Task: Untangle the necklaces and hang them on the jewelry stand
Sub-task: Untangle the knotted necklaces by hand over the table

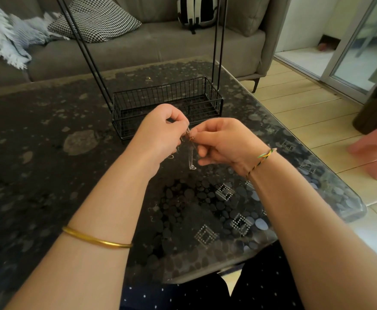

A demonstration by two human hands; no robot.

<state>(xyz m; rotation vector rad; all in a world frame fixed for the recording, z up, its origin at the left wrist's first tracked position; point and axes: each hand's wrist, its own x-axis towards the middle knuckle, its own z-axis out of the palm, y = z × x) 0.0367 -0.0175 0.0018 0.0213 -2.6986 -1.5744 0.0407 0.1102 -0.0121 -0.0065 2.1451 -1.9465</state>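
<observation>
Both hands, left hand and right hand, have fingers pinched on the necklaces, whose knot sits between the fingertips, loops dangling below. Tease strands apart gently; tugging probably tightens it. The stand waits beyond.

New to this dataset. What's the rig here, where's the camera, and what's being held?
There is no machine here: a person works with bare hands. The single picture comes from a wide-angle camera worn on their head, looking forward and down, so both forearms reach in from the bottom. The left hand and right hand each pinch a small tangle of necklaces, with thin chain loops hanging below it. Under them is a glass table with a pebble pattern. Just beyond the hands stands the black wire jewelry stand, a basket base with tall uprights; its top is out of frame.
</observation>
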